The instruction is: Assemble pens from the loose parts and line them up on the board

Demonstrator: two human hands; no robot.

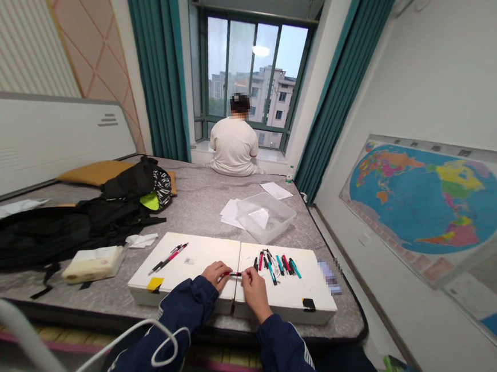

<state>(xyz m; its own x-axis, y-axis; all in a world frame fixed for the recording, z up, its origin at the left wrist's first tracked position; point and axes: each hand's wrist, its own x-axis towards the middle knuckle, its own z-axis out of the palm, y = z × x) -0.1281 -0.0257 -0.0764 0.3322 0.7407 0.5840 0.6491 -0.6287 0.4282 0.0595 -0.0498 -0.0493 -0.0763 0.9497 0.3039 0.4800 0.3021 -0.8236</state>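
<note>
My left hand (216,273) and my right hand (253,284) meet over two white boards (194,258) laid side by side on a bed. Between them they pinch a small red and black pen (233,274), left fingers on its red end, right fingers on its dark end. Both hands are closed. Just right of my right hand lies a loose pile of several pens (277,263) in red, teal and black. Two more pens (168,259), one red and one dark, lie on the left board.
A clear plastic box (264,215) and white papers (276,190) sit behind the boards. A tissue pack (93,263) and black bags (62,226) lie left. A person in a pale shirt (233,146) sits at the window, back turned. A world map (426,200) leans on the right wall.
</note>
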